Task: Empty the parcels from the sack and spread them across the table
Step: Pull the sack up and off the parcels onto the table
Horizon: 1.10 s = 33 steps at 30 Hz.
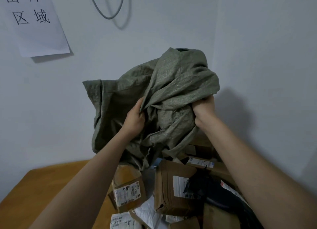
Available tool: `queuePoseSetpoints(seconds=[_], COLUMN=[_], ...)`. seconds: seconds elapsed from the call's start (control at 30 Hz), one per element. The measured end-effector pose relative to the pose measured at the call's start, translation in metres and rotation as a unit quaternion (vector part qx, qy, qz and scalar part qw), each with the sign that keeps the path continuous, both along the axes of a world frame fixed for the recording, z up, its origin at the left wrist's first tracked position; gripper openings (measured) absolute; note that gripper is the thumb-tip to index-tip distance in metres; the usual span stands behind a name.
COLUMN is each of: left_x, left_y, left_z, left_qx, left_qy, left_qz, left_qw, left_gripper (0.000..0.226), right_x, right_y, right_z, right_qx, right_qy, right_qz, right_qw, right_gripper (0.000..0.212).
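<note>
Head view. Both bare hands held a crumpled grey-green woven sack (164, 98) raised above the worktop (51, 182), in front of a pale wall. The left hand (134, 119) had its grip closed on a fold of the fabric near the sack's middle; the right hand (205, 108) was clenched in a tight grip around a bunched part of the sack at its right side. The sack hung slack and collapsed, its lower edge trailing down to the heap of parcels (171, 191) that lay on the right part of the wooden worktop. The heap comprised brown cardboard boxes bearing white printed labels, a black plastic mailer (217, 192) at the right, and a white padded envelope (147, 211) near the lower edge; the parcels lay piled against and over one another. The left part of the worktop showed bare wood. A paper sign (34, 19) with printed characters was fixed to the wall at upper left, and a grey cable loop (108, 12) hung beside it.
</note>
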<state>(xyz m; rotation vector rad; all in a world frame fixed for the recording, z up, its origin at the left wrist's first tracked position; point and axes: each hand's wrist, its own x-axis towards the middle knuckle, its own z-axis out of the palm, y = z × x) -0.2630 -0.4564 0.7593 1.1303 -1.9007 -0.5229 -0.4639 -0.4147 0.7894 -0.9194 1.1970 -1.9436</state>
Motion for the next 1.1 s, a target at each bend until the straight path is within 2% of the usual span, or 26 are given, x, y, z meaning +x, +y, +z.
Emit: queuePoseSetpoints(seconds=[0.07, 0.27, 0.4, 0.47, 0.53, 0.63, 0.7, 0.8, 0.9, 1.03, 1.1], left_x=[-0.004, -0.014, -0.017, -0.022, -0.025, -0.027, -0.032, -0.032, -0.030, -0.035, -0.043], left_y=[0.001, 0.007, 0.016, 0.028, 0.041, 0.053, 0.051, 0.055, 0.053, 0.044, 0.041], left_z=[-0.001, -0.003, -0.001, 0.005, 0.009, 0.016, 0.023, 0.028, 0.034, 0.028, 0.021], left_qx=[0.017, 0.079, 0.101, 0.147, 0.216, 0.302, 0.368, 0.385, 0.382, 0.376, 0.368], left_qy=[0.031, 0.094, 0.117, 0.149, 0.220, 0.277, 0.329, 0.385, 0.357, 0.242, 0.250], left_qz=[-0.008, -0.021, -0.067, -0.070, -0.064, -0.077, -0.098, -0.176, -0.219, -0.183, -0.162], left_qw=[0.999, 0.992, 0.986, 0.975, 0.949, 0.909, 0.864, 0.820, 0.824, 0.876, 0.881], left_gripper=[0.044, 0.048, 0.048, 0.049, 0.040, 0.029, 0.036, 0.030, 0.035, 0.069, 0.083], right_x=[0.004, 0.016, 0.020, 0.021, 0.020, 0.019, 0.017, 0.014, 0.013, 0.013, 0.016], right_y=[0.001, 0.002, 0.003, 0.003, 0.002, 0.002, 0.001, 0.001, 0.001, 0.000, 0.000], right_z=[0.002, 0.005, 0.003, 0.001, -0.001, -0.001, -0.002, -0.002, -0.003, -0.007, -0.007], right_qx=[0.001, 0.020, 0.030, 0.034, 0.031, 0.025, 0.034, 0.043, 0.048, 0.071, 0.084], right_qy=[-0.034, -0.103, -0.146, -0.156, -0.164, -0.171, -0.177, -0.187, -0.183, -0.129, -0.100], right_qz=[0.020, 0.063, 0.087, 0.093, 0.101, 0.107, 0.110, 0.104, 0.110, 0.151, 0.185], right_qw=[0.999, 0.993, 0.985, 0.983, 0.981, 0.979, 0.978, 0.976, 0.976, 0.978, 0.974], right_gripper=[0.004, 0.009, 0.010, 0.013, 0.019, 0.027, 0.029, 0.033, 0.032, 0.018, 0.016])
